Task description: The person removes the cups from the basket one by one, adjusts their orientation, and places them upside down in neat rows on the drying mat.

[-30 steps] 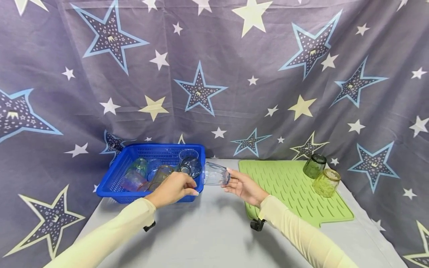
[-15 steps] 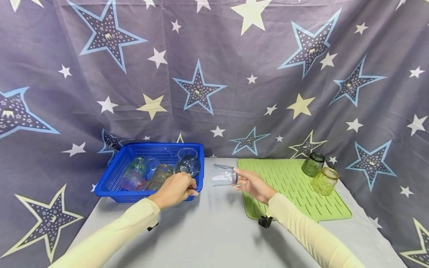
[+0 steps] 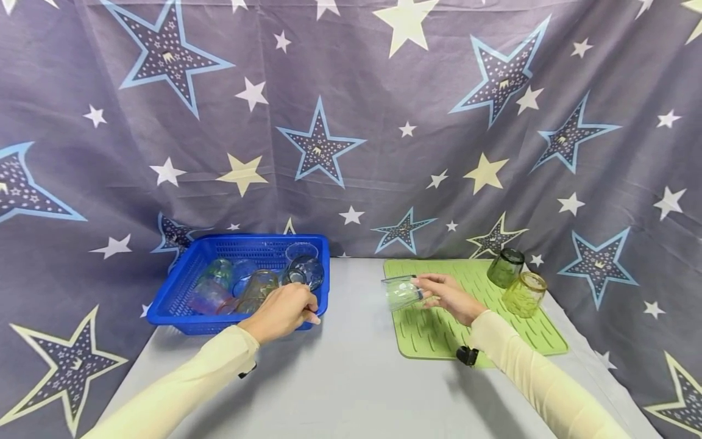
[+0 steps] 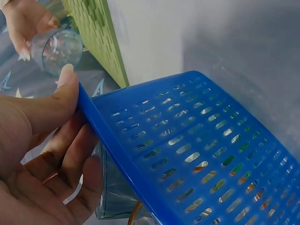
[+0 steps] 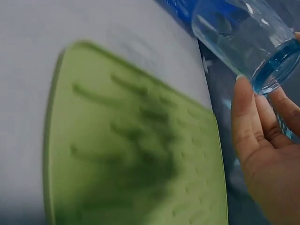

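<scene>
My right hand (image 3: 446, 297) pinches a clear, bluish drinking glass (image 3: 402, 292) by its base, thumb and fingertips at the thick blue bottom. Held on its side, the glass points its mouth left, above the left edge of the green drying mat (image 3: 433, 341). In the right wrist view the glass (image 5: 243, 37) shows nothing inside. My left hand (image 3: 282, 311) grips the rim of the blue plastic basket (image 3: 186, 320) near its front right corner, fingers curled at the edge. Several tinted glasses, among them an amber glass (image 3: 258, 289), lie in that basket, partly hidden by the hand.
Upside down at the mat's right side stand a dark green glass (image 3: 506, 268) and a yellow glass (image 3: 524, 296). Pale grey table (image 3: 351, 366) lies between basket and mat. A star-patterned curtain (image 3: 351, 201) hangs close behind them.
My right hand has carried the clear glass rightward, from beside the basket to above the mat's left edge. The left hand has stayed on the basket rim.
</scene>
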{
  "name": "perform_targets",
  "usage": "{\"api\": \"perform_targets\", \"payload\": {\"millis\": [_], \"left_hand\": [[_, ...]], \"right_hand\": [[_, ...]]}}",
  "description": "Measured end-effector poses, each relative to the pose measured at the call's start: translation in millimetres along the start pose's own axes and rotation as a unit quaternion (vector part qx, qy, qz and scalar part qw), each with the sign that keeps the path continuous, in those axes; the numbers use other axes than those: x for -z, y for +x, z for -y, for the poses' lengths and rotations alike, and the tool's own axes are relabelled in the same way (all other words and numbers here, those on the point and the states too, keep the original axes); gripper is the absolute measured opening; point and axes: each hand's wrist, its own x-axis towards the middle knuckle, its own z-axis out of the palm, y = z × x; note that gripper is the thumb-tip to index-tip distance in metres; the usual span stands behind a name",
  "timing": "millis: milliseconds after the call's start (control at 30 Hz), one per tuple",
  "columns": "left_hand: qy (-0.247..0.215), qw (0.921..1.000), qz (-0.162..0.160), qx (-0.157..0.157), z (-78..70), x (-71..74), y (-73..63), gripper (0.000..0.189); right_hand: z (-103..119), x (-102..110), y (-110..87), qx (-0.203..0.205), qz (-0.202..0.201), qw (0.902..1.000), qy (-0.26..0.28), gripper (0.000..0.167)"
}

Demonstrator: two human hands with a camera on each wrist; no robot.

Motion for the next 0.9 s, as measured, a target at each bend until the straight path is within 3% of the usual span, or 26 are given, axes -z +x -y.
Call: {"api": "perform_targets", "payload": {"millis": [300, 567, 900], "left_hand": [[0.000, 1.0000, 0.004, 0.006, -2.3, 0.9, -0.6, 0.024], [-0.011, 0.9999, 0.002, -0.001, -3.6, -2.2, -2.1, 0.025], [0.016, 0.9997, -0.014, -0.016, 1.3, -2.4, -0.8, 0.021]], "right_hand": [[-1.6, 50.6, -23.4, -0.035, -0.043, 0.9924, -0.110, 0.070], [-0.3, 83.3, -58.2, -0.052, -0.061, 0.9814, -0.175, 0.072], [-1.9, 126.2, -91.4, -0.075, -0.073, 0.9616, -0.254, 0.070]]}}
